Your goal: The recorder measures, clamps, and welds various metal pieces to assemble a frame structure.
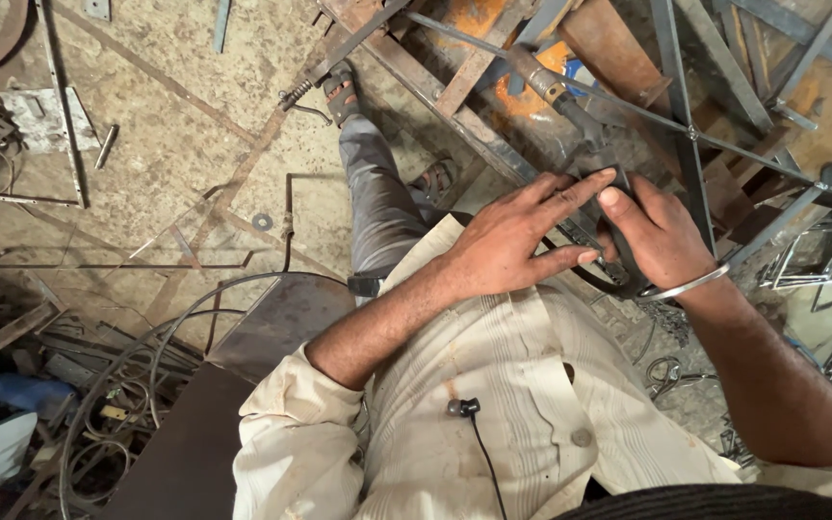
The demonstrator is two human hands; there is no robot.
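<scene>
My left hand [517, 236] and my right hand [657, 231] meet in front of my chest on a dark tool, which looks like a welding electrode holder [594, 159]. My right hand grips its black handle, and a metal bangle [681, 286] sits on that wrist. The fingers of my left hand stretch along the tool's jaw, its fingertips touching it beside my right thumb. A thin rod [474, 34] runs up and to the left from the tool's brass-coloured neck. I wear a cream shirt and grey trousers [373, 193].
A rusty steel frame of bars and angle iron [686, 116] lies ahead and to the right. Flat strips and rods [69, 125] lie on the dusty concrete floor at the left. Coiled cables [117, 395] and a dark metal plate [281, 318] are at the lower left.
</scene>
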